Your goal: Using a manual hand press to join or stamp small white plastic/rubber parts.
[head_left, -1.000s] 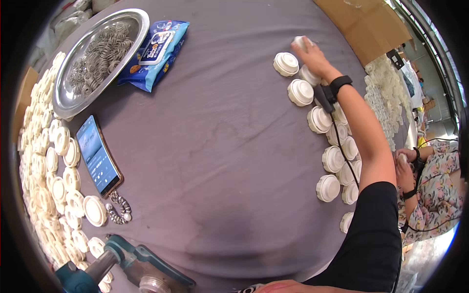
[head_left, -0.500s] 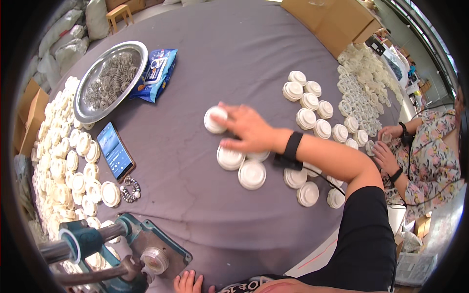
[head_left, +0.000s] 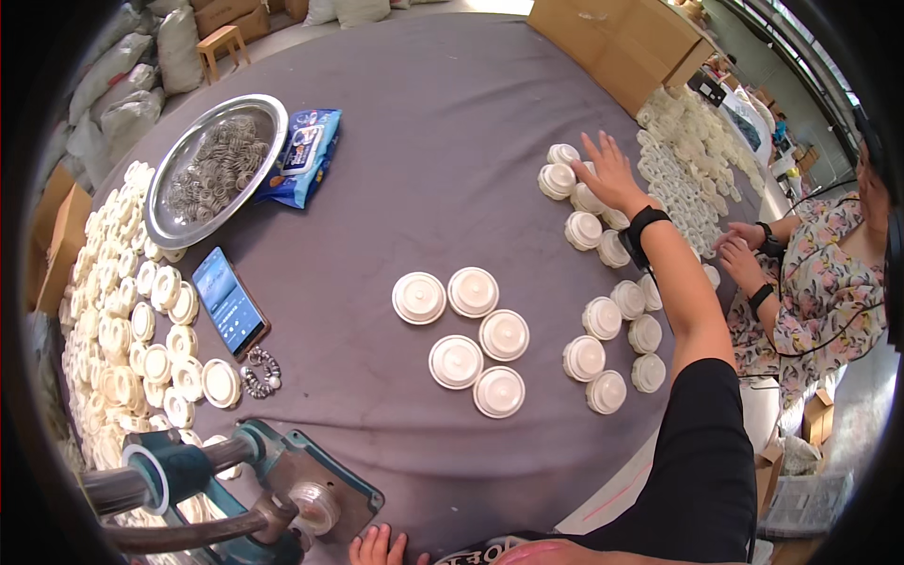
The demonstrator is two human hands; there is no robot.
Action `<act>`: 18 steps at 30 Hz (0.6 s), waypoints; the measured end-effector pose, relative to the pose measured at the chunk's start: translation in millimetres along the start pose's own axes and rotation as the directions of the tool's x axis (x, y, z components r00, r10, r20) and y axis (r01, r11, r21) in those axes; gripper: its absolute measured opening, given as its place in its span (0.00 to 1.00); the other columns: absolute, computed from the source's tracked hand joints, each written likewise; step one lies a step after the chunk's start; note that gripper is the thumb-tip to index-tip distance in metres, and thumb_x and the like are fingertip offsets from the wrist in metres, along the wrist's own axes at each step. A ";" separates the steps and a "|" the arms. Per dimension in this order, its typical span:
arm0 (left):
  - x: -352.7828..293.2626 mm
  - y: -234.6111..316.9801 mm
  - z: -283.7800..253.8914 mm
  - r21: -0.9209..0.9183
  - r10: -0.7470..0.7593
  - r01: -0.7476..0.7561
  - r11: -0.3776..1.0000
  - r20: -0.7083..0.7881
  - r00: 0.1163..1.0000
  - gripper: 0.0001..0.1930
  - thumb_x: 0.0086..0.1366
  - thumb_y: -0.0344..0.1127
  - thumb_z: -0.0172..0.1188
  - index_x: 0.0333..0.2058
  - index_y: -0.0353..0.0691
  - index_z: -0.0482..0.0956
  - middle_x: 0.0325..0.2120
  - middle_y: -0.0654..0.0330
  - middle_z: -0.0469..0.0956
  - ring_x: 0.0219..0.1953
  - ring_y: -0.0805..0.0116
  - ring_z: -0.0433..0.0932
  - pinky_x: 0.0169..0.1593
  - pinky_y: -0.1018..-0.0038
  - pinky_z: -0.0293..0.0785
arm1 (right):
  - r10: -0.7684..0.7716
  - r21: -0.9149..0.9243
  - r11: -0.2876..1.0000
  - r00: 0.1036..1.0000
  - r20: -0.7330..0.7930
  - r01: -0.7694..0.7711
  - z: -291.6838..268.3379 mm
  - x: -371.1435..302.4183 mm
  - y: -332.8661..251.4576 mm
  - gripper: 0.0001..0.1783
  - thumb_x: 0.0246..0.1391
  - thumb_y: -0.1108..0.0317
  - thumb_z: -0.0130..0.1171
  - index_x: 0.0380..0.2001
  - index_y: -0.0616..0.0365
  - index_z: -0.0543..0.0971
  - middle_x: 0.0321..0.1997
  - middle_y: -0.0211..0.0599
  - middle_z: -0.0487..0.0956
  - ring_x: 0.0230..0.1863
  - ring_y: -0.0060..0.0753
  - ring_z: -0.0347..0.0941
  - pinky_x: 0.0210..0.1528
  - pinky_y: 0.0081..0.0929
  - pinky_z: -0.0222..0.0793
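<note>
My right hand is stretched out over the far end of a loose group of white round plastic caps on the right, fingers spread and nothing seen in them. Its palm and wrist hide some caps. My left hand shows only its fingers at the table's near edge, apart and holding nothing, beside a green hand press. A clear-looking round part sits on the press plate. Several white caps form a cluster in the middle of the table.
Left lie a heap of white rings, a phone, a beaded bracelet, a metal tray of springs and a blue wipes pack. A cardboard box and pale rings stand far right, near a co-worker.
My right hand has left the middle caps and moved far right over the other group. The cap it was touching now rests in the middle cluster. The view has shifted slightly.
</note>
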State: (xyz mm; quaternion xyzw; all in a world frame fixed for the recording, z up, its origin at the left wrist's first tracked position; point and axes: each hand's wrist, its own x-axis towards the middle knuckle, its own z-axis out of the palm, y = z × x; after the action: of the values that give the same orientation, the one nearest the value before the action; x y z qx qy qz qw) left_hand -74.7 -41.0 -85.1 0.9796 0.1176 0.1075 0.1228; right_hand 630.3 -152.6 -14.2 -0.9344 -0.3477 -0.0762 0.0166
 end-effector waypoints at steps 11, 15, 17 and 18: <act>-36.8 -20.1 34.7 0.171 0.092 -0.072 0.983 -0.111 0.990 0.16 0.62 0.51 0.53 0.44 0.53 0.78 0.48 0.54 0.78 0.53 0.55 0.74 0.59 0.52 0.59 | -0.222 0.183 0.960 0.974 0.035 0.212 44.5 -8.9 -31.6 0.38 0.61 0.38 0.40 0.69 0.46 0.55 0.68 0.44 0.61 0.71 0.55 0.48 0.69 0.49 0.45; 11.5 4.9 -18.2 -0.072 -0.041 0.047 0.996 0.083 0.996 0.29 0.56 0.46 0.65 0.54 0.38 0.72 0.55 0.47 0.71 0.58 0.50 0.68 0.60 0.54 0.59 | -0.416 0.236 0.882 0.909 -0.016 0.407 25.0 -54.0 -82.7 0.38 0.60 0.41 0.44 0.68 0.48 0.57 0.67 0.47 0.62 0.70 0.55 0.49 0.68 0.49 0.42; -4.9 7.5 -8.6 -0.059 -0.099 0.101 0.993 0.044 0.994 0.25 0.53 0.49 0.64 0.48 0.46 0.74 0.53 0.50 0.72 0.57 0.51 0.68 0.60 0.49 0.57 | -0.512 0.240 0.829 0.858 -0.040 0.505 14.5 -72.7 -112.3 0.38 0.59 0.41 0.46 0.67 0.49 0.59 0.66 0.49 0.62 0.70 0.55 0.50 0.67 0.53 0.43; 5.9 9.4 -15.3 -0.077 -0.098 0.103 0.992 0.066 0.993 0.27 0.52 0.48 0.65 0.48 0.44 0.74 0.54 0.51 0.71 0.58 0.51 0.67 0.61 0.49 0.56 | -0.542 0.244 0.809 0.839 -0.042 0.535 10.8 -80.2 -123.0 0.38 0.59 0.41 0.46 0.67 0.49 0.59 0.66 0.49 0.63 0.70 0.55 0.50 0.67 0.53 0.43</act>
State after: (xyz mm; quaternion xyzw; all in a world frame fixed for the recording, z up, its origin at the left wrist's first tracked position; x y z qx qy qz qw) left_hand -70.8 -45.0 -67.1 0.9695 0.1587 0.0751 0.1707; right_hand 491.7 -110.4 -39.9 -0.7892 -0.6048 -0.0202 0.1049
